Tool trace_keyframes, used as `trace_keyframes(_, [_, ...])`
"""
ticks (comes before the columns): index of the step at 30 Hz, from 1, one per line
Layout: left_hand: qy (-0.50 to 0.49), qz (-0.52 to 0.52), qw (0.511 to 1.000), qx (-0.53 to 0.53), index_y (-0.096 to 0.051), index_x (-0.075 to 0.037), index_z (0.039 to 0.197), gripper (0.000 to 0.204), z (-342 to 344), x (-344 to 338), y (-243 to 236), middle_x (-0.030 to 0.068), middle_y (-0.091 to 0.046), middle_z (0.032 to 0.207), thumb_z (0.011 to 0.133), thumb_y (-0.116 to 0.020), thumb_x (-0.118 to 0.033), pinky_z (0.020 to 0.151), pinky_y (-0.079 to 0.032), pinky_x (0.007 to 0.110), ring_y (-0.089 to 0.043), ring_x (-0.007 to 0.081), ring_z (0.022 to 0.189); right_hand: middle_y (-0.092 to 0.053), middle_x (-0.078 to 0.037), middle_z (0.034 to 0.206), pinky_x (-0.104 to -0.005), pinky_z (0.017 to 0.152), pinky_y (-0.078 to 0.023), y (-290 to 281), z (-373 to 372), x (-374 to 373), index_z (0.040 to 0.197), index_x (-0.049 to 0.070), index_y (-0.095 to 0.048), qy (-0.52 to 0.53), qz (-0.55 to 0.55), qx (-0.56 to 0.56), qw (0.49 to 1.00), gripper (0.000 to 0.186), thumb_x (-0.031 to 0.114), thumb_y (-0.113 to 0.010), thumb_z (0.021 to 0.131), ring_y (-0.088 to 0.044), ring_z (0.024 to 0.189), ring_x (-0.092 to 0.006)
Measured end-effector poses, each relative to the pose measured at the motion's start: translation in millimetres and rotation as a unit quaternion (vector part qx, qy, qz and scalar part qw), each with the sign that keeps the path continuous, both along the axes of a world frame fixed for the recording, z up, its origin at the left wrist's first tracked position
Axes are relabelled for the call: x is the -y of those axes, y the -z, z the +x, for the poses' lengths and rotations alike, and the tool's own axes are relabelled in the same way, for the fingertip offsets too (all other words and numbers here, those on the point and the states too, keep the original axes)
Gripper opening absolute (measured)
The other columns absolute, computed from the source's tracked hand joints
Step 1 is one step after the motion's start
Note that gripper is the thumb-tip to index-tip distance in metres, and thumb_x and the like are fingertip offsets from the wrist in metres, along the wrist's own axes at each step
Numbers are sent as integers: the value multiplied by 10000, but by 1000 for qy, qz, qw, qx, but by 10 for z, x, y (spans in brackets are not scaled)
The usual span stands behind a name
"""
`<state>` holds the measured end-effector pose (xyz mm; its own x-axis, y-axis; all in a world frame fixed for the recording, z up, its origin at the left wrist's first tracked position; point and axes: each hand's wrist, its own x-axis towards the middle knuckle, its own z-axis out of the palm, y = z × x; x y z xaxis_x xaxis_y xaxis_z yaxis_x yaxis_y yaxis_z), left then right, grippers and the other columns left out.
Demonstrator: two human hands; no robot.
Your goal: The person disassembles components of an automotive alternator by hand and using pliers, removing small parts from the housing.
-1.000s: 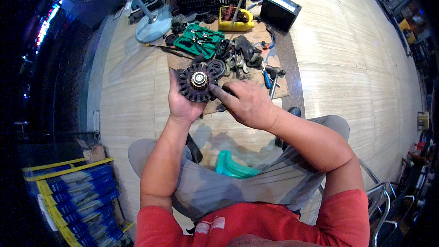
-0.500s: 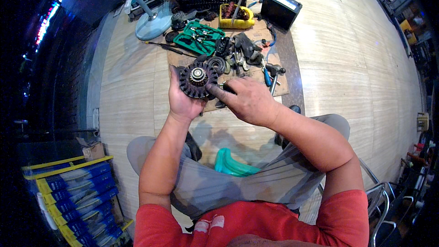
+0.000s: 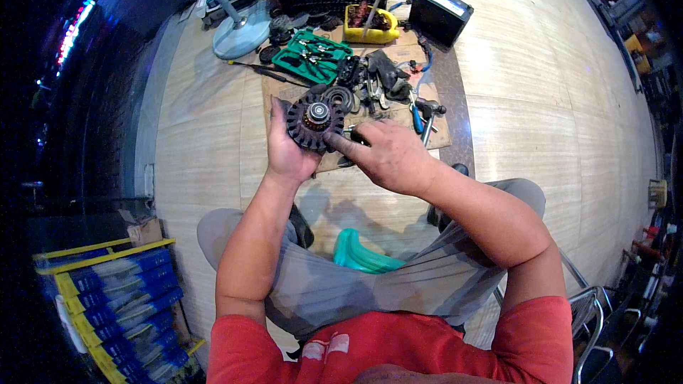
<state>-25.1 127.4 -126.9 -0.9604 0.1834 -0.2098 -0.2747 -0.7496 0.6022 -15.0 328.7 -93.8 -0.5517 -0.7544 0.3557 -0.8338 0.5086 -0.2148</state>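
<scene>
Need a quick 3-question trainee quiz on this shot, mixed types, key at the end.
1. True or false: the left hand holds the dark toothed round part.
2. What colour is the open tool case lying beyond that part? (A) Red (B) Green (C) White
3. Fill in: in the picture, the black battery stands to the ____ of the yellow container.

Key:
1. True; its palm is under the part.
2. B
3. right
</scene>
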Motion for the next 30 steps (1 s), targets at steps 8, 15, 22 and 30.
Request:
trace_keyframes(8, [4,-10,1000,-17,-472,-19,1348,760,1,-40,-25,144,-595,1252,978,-221,-633,1011,-445,433,-579,277,1141,-554,-95,871,-397,659,-500,64,-25,7,1283,166,-566,2,-29,17,999,495,143,-617,792,-604,766,-285])
trace_keyframes(15, [28,-11,999,-35,-479,-9,1341,766,11,-42,-23,135,-598,1258,983,-206,-628,1022,-440,410,-578,260,1151,-576,-111,891,-423,667,-507,40,-37,-2,1282,133,-563,9,-28,61,998,493,164,-622,793,-618,784,-314])
trace_keyframes(22, [-20,-76,996,-38,-512,-14,1298,691,11,-85,-1,116,-623,1205,1011,-219,-570,988,-460,391,-603,232,1095,-631,-135,848,-401,663,-502,78,-24,31,1234,90,-597,-1,-161,270,949,436,78,-640,801,-630,748,-318])
trace_keyframes(30, [-48,-121,991,-44,-505,-10,1280,647,32,-112,10,114,-632,1174,1027,-216,-531,963,-483,382,-616,215,1070,-659,-52,794,-289,656,-505,68,-44,68,1008,13,-648,42,-251,597,761,149,77,-632,874,-617,723,-111])
